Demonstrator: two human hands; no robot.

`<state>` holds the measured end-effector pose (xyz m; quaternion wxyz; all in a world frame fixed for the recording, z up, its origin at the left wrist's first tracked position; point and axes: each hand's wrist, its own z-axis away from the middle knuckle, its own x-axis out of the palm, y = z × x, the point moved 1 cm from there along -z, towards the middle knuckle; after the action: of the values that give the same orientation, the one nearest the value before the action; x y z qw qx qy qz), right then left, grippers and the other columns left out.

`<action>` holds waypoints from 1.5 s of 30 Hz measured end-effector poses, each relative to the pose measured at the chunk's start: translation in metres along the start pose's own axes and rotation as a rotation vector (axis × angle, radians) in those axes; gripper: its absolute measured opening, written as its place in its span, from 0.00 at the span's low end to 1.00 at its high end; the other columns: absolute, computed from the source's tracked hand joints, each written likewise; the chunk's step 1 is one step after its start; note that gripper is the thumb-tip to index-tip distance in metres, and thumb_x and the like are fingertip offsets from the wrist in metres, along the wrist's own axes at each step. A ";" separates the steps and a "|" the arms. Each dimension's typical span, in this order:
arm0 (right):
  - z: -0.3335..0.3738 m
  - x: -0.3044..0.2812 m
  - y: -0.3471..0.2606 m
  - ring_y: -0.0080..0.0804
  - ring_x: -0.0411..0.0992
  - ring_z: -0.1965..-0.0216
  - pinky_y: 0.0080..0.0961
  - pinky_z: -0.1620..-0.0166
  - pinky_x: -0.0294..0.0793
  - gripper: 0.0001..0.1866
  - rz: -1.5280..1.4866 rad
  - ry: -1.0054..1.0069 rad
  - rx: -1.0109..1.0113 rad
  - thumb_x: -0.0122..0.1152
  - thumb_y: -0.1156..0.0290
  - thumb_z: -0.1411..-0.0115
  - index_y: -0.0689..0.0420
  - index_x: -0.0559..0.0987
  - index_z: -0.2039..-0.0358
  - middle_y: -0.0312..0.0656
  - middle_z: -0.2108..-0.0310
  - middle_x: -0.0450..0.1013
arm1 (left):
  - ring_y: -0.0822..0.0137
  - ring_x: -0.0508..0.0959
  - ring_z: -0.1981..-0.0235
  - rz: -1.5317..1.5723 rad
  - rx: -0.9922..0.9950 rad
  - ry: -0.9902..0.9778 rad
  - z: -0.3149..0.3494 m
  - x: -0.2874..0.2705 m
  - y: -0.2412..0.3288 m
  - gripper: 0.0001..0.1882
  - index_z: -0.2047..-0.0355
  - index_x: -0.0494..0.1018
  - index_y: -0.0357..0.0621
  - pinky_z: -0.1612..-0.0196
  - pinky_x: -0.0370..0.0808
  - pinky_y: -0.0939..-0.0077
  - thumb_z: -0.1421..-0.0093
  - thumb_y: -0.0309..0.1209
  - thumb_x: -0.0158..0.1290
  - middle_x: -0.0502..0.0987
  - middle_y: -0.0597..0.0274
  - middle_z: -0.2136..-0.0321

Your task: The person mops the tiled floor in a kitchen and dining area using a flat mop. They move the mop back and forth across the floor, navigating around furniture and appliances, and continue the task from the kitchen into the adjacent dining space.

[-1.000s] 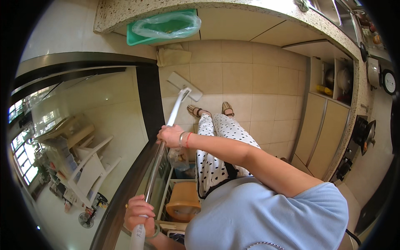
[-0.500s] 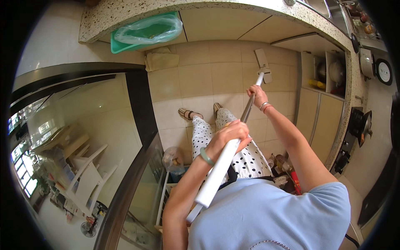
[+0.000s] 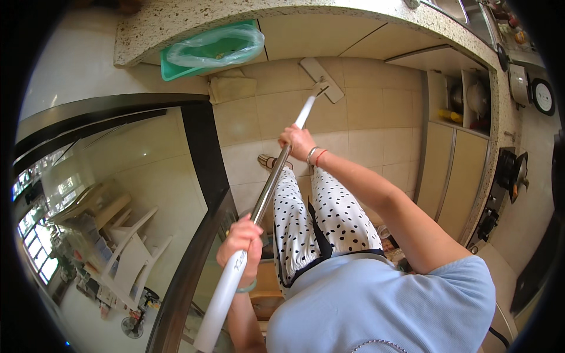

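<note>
- Many beige tiles make up the floor (image 3: pixel 365 141), which spreads across the middle and upper middle of the frame.
- The speckled stone surface (image 3: pixel 329 8) curves along the top edge and bends down the right side, with a pale cupboard (image 3: pixel 468 170) beneath it at the right.
- The mop (image 3: pixel 271 188), a long pole in white and shiny metal, runs aslant from the lower left to the upper middle of the frame, in front of the person's dotted trousers (image 3: pixel 347 217) and blue top (image 3: pixel 388 300).
- A green bin (image 3: pixel 176 72) with a clear plastic liner stands at the upper left, just below the edge of the surface.
- The left grip (image 3: pixel 240 241), left of centre in the lower half, is closed around the pole where metal meets the thick white handle; fingers curl over the top.
- The right grip (image 3: pixel 298 143), just above the middle of the frame, is wrapped around the pole close to its white far section, well apart from the left grip.
- A pale folded cloth (image 3: pixel 232 88) lies on the floor below the bin.
- The flat, pale mop head (image 3: pixel 318 72) rests on the floor at the upper middle, tilted from upper left to lower right, right of the cloth and apart from it.
- A green bangle (image 3: pixel 247 287) circles the left wrist; a silver bracelet (image 3: pixel 311 155) and a red band (image 3: pixel 321 156) circle the right.
</note>
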<state>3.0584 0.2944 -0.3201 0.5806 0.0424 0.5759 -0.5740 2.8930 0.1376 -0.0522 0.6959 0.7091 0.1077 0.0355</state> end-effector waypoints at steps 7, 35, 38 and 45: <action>0.042 0.054 -0.086 0.35 0.70 0.53 0.45 0.60 0.75 0.07 0.055 -0.264 -0.271 0.60 0.68 0.50 0.45 0.81 0.68 0.32 0.65 0.75 | 0.59 0.76 0.69 -0.141 -0.191 0.335 0.097 -0.020 0.065 0.06 0.73 0.64 0.41 0.49 0.72 0.47 0.40 0.22 0.49 0.73 0.57 0.76; 0.226 -0.025 0.155 0.43 0.70 0.59 0.37 0.58 0.72 0.09 -0.056 0.199 0.413 0.59 0.71 0.43 0.55 0.71 0.79 0.40 0.70 0.70 | 0.68 0.78 0.70 0.300 0.117 -0.507 0.040 0.185 -0.058 0.12 0.79 0.67 0.45 0.45 0.71 0.56 0.48 0.17 0.58 0.74 0.65 0.78; 0.244 0.006 0.152 0.43 0.71 0.55 0.37 0.55 0.72 0.11 -0.078 0.306 0.432 0.61 0.68 0.42 0.57 0.72 0.78 0.42 0.65 0.73 | 0.69 0.79 0.69 0.220 0.096 -0.620 0.052 0.168 -0.049 0.11 0.78 0.69 0.44 0.44 0.71 0.58 0.49 0.16 0.60 0.75 0.64 0.77; 0.190 0.099 0.025 0.45 0.69 0.67 0.38 0.61 0.71 0.07 -0.189 0.438 0.350 0.60 0.71 0.47 0.52 0.73 0.80 0.41 0.76 0.70 | 0.65 0.78 0.67 0.201 -0.074 -0.645 0.036 0.015 -0.028 0.10 0.78 0.69 0.42 0.43 0.69 0.53 0.48 0.15 0.55 0.76 0.62 0.75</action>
<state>3.1619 0.1067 -0.3428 0.3703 0.2108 0.5811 -0.6934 2.9124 0.1053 -0.0825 0.7123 0.6653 -0.1899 -0.1184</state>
